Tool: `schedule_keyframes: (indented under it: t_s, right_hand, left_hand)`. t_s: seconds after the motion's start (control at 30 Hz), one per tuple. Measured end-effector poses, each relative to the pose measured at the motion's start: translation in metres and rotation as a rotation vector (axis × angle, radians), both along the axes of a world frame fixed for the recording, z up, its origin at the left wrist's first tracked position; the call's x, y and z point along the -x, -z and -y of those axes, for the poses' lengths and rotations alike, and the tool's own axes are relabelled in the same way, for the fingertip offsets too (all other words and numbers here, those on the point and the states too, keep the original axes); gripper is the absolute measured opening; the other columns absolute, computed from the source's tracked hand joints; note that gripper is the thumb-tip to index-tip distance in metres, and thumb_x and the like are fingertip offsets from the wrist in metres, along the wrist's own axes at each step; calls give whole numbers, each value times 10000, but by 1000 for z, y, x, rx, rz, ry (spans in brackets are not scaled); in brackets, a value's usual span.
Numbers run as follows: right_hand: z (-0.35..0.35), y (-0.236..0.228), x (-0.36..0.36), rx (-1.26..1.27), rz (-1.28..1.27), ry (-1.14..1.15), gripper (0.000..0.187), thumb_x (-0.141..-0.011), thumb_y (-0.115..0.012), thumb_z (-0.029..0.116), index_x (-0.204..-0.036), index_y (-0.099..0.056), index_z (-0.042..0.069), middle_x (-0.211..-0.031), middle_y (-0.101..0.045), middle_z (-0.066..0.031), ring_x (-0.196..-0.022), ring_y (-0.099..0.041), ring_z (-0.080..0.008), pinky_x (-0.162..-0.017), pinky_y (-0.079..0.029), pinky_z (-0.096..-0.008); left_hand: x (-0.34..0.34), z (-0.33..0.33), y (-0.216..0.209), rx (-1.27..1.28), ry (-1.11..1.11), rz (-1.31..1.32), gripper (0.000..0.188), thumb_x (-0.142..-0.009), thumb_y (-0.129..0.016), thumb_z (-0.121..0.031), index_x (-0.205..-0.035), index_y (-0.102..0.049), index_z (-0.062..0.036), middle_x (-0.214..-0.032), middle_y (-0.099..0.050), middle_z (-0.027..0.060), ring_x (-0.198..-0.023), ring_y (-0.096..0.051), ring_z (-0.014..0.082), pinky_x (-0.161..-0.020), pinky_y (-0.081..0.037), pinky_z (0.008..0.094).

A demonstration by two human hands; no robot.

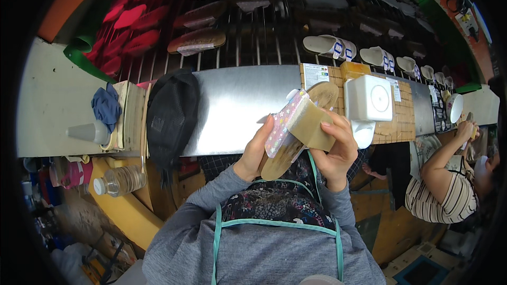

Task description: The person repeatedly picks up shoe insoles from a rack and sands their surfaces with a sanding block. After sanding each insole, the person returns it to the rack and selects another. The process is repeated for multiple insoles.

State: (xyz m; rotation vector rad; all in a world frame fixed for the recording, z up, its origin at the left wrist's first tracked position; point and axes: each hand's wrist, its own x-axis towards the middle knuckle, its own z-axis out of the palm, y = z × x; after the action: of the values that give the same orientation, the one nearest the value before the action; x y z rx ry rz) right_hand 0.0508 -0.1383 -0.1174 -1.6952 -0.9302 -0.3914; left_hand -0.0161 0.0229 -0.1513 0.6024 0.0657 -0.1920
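Observation:
In front of my body, above my lap, I hold a wooden shoe last (277,165) tilted, with a pink floral slipper strap (284,126) across its middle. My left hand (255,151) is closed on the left side, its fingers partly hidden by the strap. My right hand (338,150) grips a tan, flat, block-like piece (310,124) that lies against the strap; whether it is joined to the strap I cannot tell. The far end of the last points away from me, to the right.
A metal tabletop (237,108) lies ahead, a black bag (173,116) on its left. On the right stand a white container (368,98) and a white bowl (362,133). Beyond, a rack carries several white slippers (322,45) and wooden lasts (198,39). A co-worker (446,179) works at right.

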Motion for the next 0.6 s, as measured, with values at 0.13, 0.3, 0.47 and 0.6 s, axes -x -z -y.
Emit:
schedule_keyframes:
  t_s: [0.13, 0.3, 0.47, 0.6]
  right_hand:
    - [3, -1, 6, 28, 5, -1, 486, -654, -743, -34, -1110, -598, 55, -1150, -638, -206, -1059, -598, -315, -906, -434, -404]
    - [2, 3, 17, -12, -26, 13, 470, -599, -754, 18, -1052, -661, 101, -1121, -672, -139, -1030, -637, -274, -883, -399, -370]
    - [4, 4, 28, 3, -15, -62, 471, -587, -732, 29, -1048, -671, 101, -1095, -672, -131, -1028, -637, -276, -865, -394, -371]
    - [14, -3, 14, -59, -14, -173, 482, -586, -727, 42, -1062, -665, 81, -1123, -652, -152, -1051, -626, -304, -883, -447, -418]
  left_hand:
    - [-8, 5, -3, 27, -11, -50, 614, -1030, -192, -481, -1435, -328, -39, -1366, -473, 149, -1256, -490, 241, -1043, -429, 388]
    - [-21, 10, -9, 114, -53, -49, 565, -1029, -287, -480, -1340, -455, -39, -1197, -589, 105, -1073, -592, 169, -934, -482, 329]
    - [-41, 6, -17, 70, -87, -23, 617, -1017, -271, -512, -1382, -408, -34, -1285, -544, 137, -1149, -563, 224, -989, -460, 367]
    - [-50, 8, -23, 138, -49, 23, 658, -997, -285, -550, -1401, -399, -42, -1331, -523, 153, -1189, -546, 256, -1008, -452, 390]
